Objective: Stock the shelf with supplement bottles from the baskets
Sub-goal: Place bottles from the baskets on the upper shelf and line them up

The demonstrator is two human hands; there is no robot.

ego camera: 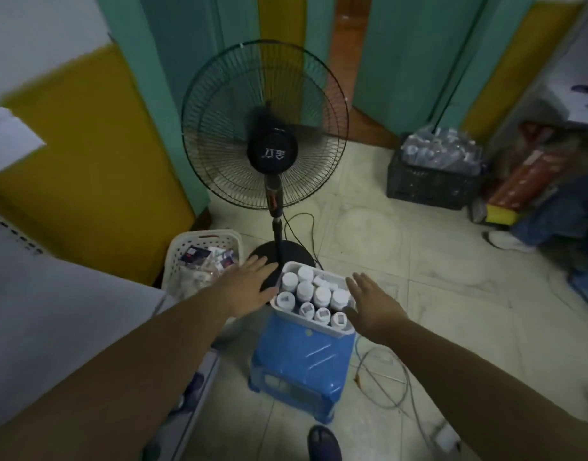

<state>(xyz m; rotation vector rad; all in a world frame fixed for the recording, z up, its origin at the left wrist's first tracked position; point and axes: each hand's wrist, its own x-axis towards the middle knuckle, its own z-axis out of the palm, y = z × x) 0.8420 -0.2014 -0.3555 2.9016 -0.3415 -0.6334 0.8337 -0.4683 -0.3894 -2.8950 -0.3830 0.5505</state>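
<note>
As left grip and right grip hover flat, empty, bottle basket sits between them, on blue stool.

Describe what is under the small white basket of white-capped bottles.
A blue plastic stool carries the small white plastic basket. The part of the stool top beneath the basket is covered.
</note>
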